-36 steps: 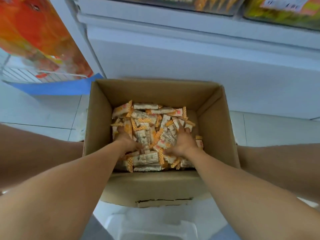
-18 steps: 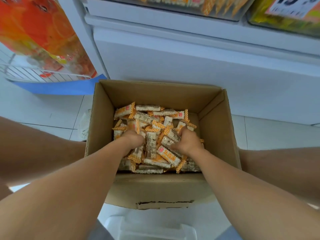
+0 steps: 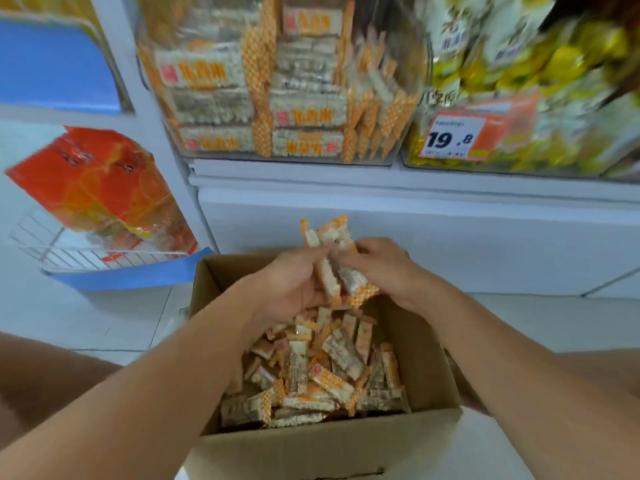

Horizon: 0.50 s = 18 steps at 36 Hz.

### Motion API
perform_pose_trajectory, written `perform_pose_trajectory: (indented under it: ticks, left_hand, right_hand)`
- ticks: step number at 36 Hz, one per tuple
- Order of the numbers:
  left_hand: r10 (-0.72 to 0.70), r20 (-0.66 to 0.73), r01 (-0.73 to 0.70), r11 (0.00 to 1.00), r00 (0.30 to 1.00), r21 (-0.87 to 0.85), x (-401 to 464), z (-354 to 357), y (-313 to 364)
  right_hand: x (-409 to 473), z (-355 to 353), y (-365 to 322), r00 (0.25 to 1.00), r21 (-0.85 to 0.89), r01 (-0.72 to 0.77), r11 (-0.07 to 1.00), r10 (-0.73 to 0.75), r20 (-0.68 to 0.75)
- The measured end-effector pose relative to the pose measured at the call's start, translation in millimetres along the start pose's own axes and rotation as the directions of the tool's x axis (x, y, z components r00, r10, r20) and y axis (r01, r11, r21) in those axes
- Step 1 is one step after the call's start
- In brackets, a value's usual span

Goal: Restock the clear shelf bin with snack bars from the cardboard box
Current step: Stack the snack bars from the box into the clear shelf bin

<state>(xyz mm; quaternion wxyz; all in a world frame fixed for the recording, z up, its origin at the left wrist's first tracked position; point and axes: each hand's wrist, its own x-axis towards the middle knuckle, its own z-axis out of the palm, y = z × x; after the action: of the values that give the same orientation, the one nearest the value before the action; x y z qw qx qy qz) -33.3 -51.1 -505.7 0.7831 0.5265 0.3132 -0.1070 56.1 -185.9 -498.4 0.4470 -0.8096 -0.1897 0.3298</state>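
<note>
Left hand (image 3: 294, 289) and right hand (image 3: 388, 271) are cupped together at frame centre, pinching a bunch of snack bars (image 3: 334, 265) between them, above the cardboard box (image 3: 311, 445). Step looks like carry to shelf. Clear shelf bin (image 3: 277, 81), top centre, is already well filled. Next move: lift over the bin's rim, which is out of frame, and keep the squeeze so no bars slip.

Both hands (image 3: 294, 285) lifted bunch of snack bars (image 3: 334, 268) above cardboard box (image 3: 311, 445)
</note>
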Motion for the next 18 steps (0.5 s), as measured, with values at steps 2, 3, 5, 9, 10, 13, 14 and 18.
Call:
perform_pose_trajectory:
  ticks: [2, 3, 5, 9, 10, 13, 14, 18]
  left_hand:
    - [0.099, 0.043, -0.100, 0.995, 0.994, 0.021, -17.9, 9.9, 44.8]
    - [0.143, 0.058, -0.146, 0.988, 0.988, 0.048, -27.6, 13.0, 65.6]
    - [0.220, 0.091, -0.228, 0.970, 0.971, 0.088, -46.7, 21.5, 103.5]
    - [0.335, -0.001, -0.335, 0.941, 0.942, 0.043, -69.8, 37.2, 156.8]
    - [0.354, -0.036, -0.354, 0.935, 0.934, 0.014, -72.8, 40.9, 166.6]
    - [0.392, -0.071, -0.398, 0.913, 0.917, -0.092, -73.1, 48.9, 190.0]
    - [0.404, -0.082, -0.412, 0.901, 0.911, -0.135, -71.0, 49.8, 195.5]
    - [0.417, -0.152, -0.443, 0.851, 0.896, -0.282, -52.2, 46.4, 209.1]
  right_hand:
    - [-5.0, -21.5, -42.7, 0.994, -0.066, 0.105, 0.992, -0.107, -0.021]
    - [-11.5, -31.4, -65.1, 0.988, -0.114, 0.153, 0.982, -0.153, 0.005]
    - [-21.1, -45.4, -103.9, 0.973, -0.181, 0.229, 0.956, -0.221, 0.067]
    - [-36.1, -68.6, -161.3, 0.958, -0.148, 0.276, 0.950, -0.260, 0.120]
    - [-36.8, -73.8, -170.1, 0.949, -0.138, 0.301, 0.944, -0.283, 0.139]
    - [-33.5, -84.6, -179.3, 0.910, -0.360, 0.414, 0.836, -0.393, 0.134]
    - [-30.6, -87.0, -179.0, 0.897, -0.412, 0.430, 0.803, -0.432, 0.093]
    - [-10.3, -86.0, -172.2, 0.816, -0.336, 0.519, 0.786, -0.572, -0.077]
